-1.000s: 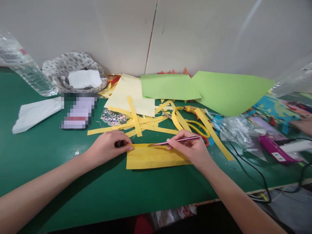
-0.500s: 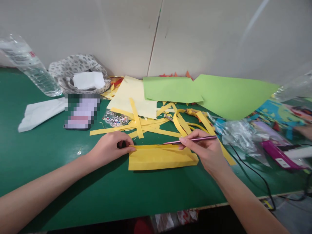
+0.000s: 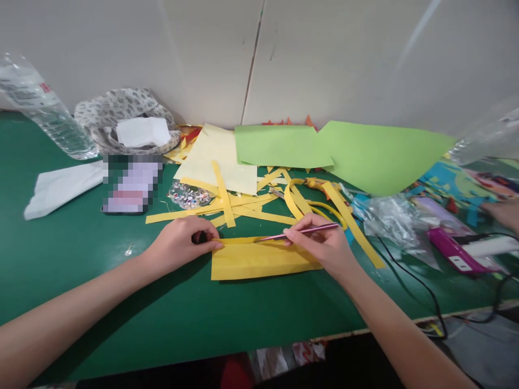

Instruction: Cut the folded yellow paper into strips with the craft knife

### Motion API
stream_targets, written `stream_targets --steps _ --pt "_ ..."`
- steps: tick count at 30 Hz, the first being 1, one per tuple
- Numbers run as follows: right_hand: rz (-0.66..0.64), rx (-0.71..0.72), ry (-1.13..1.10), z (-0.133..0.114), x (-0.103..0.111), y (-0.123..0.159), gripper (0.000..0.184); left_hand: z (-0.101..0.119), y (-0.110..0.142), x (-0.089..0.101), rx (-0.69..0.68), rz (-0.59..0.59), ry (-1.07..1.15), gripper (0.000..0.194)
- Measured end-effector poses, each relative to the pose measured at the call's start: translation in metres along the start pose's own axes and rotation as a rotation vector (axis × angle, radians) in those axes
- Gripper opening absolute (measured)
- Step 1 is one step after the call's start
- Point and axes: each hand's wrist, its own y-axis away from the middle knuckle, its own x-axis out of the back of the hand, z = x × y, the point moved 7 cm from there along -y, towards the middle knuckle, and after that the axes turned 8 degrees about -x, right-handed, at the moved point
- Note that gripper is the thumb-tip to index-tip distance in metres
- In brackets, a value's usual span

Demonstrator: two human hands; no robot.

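One creased rectangular yellow paper sheet (image 3: pixel 251 267) is laid on the green desk (image 3: pixel 162 324), its upper left corner pinched between thumb and fingers of the left hand (image 3: pixel 186 240); a slim pink pen-shaped tool (image 3: pixel 274 237) is gripped in the right hand (image 3: pixel 321 244), its tip at the sheet's upper edge, with loose yellow paper strips (image 3: pixel 223 194) scattered beyond
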Motion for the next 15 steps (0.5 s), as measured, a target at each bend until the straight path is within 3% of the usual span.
stream_targets --steps 8,15 --pt "0.045 0.044 -0.011 -0.005 0.006 0.002 0.022 0.002 0.000 0.001 0.007 0.004 0.001 0.025" --pt "-0.019 -0.017 -0.072 -0.019 -0.027 0.001 0.024 0.002 0.000 0.000 -0.039 0.041 -0.034 0.027"
